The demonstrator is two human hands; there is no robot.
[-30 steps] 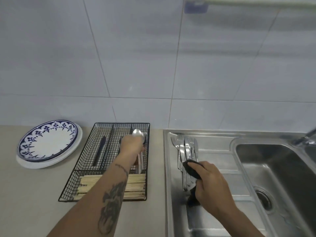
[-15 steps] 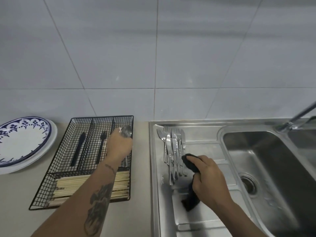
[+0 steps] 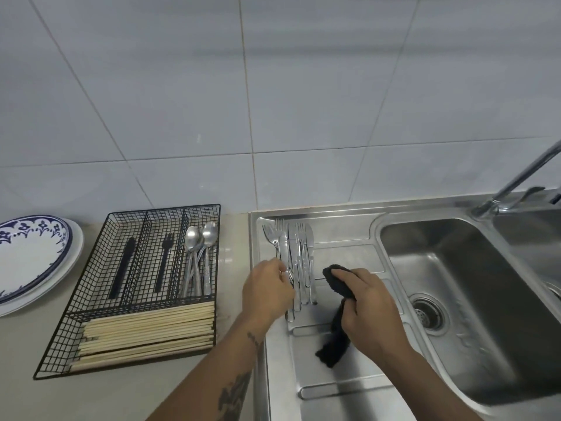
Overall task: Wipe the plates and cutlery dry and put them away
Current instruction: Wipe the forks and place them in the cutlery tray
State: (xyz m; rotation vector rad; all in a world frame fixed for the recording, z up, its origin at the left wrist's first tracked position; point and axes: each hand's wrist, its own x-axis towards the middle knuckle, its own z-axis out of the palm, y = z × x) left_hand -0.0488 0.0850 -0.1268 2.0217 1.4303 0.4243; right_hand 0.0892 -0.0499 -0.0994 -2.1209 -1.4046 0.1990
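Several steel forks and knives (image 3: 293,247) lie side by side on the sink's drainboard (image 3: 343,232). My left hand (image 3: 267,288) is at the left side of this pile, fingers curled and pinching one handle. To the right of the pile my right hand (image 3: 368,305) grips a black cloth (image 3: 335,341) that hangs down onto the drainboard. The black wire cutlery tray (image 3: 164,207) sits on the counter to the left. It holds steel spoons (image 3: 200,241), a black fork (image 3: 164,259), a black knife (image 3: 124,265) and chopsticks (image 3: 148,329). Two stacked plates (image 3: 27,259), the top one blue-patterned, lie at the far left.
The sink basin (image 3: 473,305) with its drain (image 3: 429,311) lies to the right, and the tap (image 3: 522,174) rises at the back right. A tiled wall stands right behind the counter.
My left hand let go of the spoon in the tray's right compartment and moved right to the cutlery pile on the drainboard. The right hand kept hold of the cloth.
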